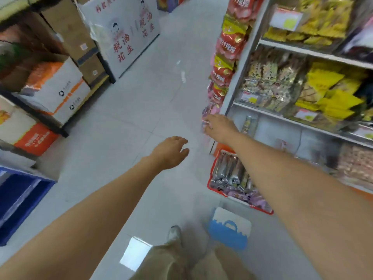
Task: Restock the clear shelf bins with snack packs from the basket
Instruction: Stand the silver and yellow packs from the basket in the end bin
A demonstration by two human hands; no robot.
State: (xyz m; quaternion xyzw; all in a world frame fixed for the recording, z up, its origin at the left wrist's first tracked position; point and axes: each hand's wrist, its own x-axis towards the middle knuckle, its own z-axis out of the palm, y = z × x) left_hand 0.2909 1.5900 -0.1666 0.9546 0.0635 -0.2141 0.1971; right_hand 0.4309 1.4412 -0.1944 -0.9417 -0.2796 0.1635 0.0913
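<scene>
**Aisle, left side.** Blue crate [18,201] on the floor, with stacked cartons [54,91] on the rack above it. Neither is part of the restocking.

**Left hand** [171,151]. It is stretched out over bare floor, fingers loosely spread, holding nothing. Risk: it offers no support if the other arm's reach unbalances the person.

**Right hand** [220,127]. It reaches to the shelf's end post, beside the hanging snack strips [228,57]. The fingertips are blurred, so whether they pinch a pack or merely touch one cannot be told. Risk: a brush or tug here would likely drag a strip off its hook.

**Basket** [213,168]. Red-rimmed, it sits on the floor against the shelf base, under the right forearm. The snack packs [232,174] lie heaped inside and none has been lifted out. Risk: it stands near the feet, so a step could tip it.

**Blue-and-white carrier** [230,229]. It sits on the floor just beside the shoe and is a likely trip point.

**Clear shelf bins** [268,87]. The upper ones are already crowded, and overfilling them would probably spill packs. The low bin [272,130] looks almost bare and seems the sensible target.
</scene>
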